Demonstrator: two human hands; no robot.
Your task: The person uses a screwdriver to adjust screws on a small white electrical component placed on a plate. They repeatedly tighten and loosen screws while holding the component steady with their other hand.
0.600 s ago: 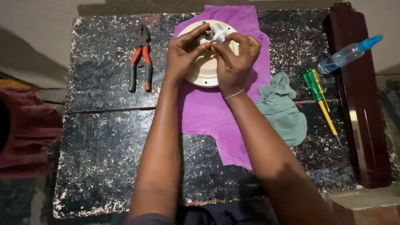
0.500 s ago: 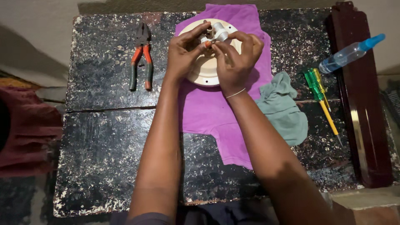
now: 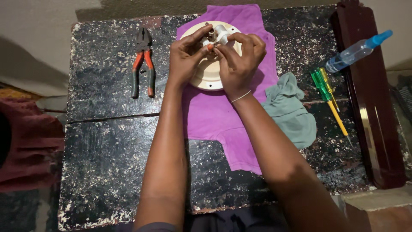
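Where the work sits, the tabletop (image 3: 107, 163) is black, worn and speckled, with a dark red board (image 3: 369, 111) lying along its right edge. A purple cloth (image 3: 214, 124) is spread at the far centre, and a green rag (image 3: 292, 111) lies crumpled just beside it on the right. On the cloth rests a cream disc (image 3: 206, 79), round, with small holes near its rim. Pliers (image 3: 143, 62) with red and black grips lie well apart to the left, untouched. A spray bottle (image 3: 356, 50) rests on the board, and two green-handled screwdrivers (image 3: 326, 88) lie between rag and board.

Both hands meet over the far part of the disc. The left hand (image 3: 184, 58) is closed, fingertips pinching a small white fitting (image 3: 221, 34) at the disc's centre. The right hand (image 3: 240, 58) is curled round the same fitting from the other side, thumb and forefinger pressed to it. A small brownish metal part shows beside the fitting; what it is cannot be told.

Judgement: the step in hand is fingertip work on the fitting, seating or turning it on the disc. The next move calls for a steady disc and a firm pinch, since the piece is small and largely hidden by the fingers.
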